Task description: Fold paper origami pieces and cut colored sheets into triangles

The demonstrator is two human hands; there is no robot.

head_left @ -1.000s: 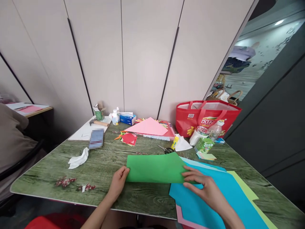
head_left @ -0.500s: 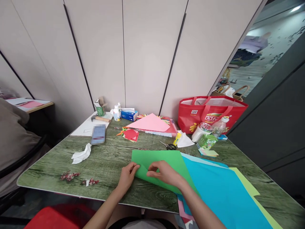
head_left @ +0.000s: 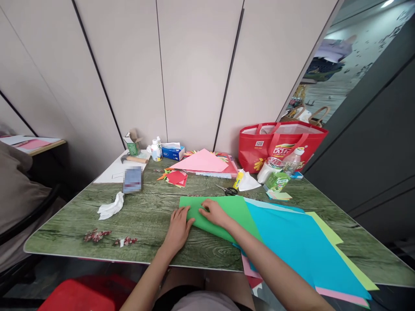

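Note:
A green sheet of paper (head_left: pixel 235 211) lies in front of me, its lower edge slanting as if folded over. My left hand (head_left: pixel 178 226) rests on its left edge, fingers laid out and thumb apart. Further right, my right hand (head_left: pixel 214 213) touches the top of the same sheet with bent fingers, a gap showing between thumb and forefinger. Beneath the sheet's right side are large blue sheets (head_left: pixel 292 242), with a yellow-green sheet (head_left: pixel 327 226) partly under them. Black-handled scissors (head_left: pixel 230 190) and a yellow glue stick (head_left: pixel 238 179) lie beyond the green paper.
A red bag (head_left: pixel 256 151), a green box (head_left: pixel 278 181) and a clear bottle (head_left: pixel 293 160) stand at the back right. Pink paper (head_left: pixel 202 161) lies at the back. On the left are a hammer (head_left: pixel 138 159), a crumpled tissue (head_left: pixel 111 207) and a seated person (head_left: pixel 19 194).
My left hand has gone from pinching the paper's left corner to lying spread on its edge. My right hand has come down onto the sheet. The view has shifted slightly.

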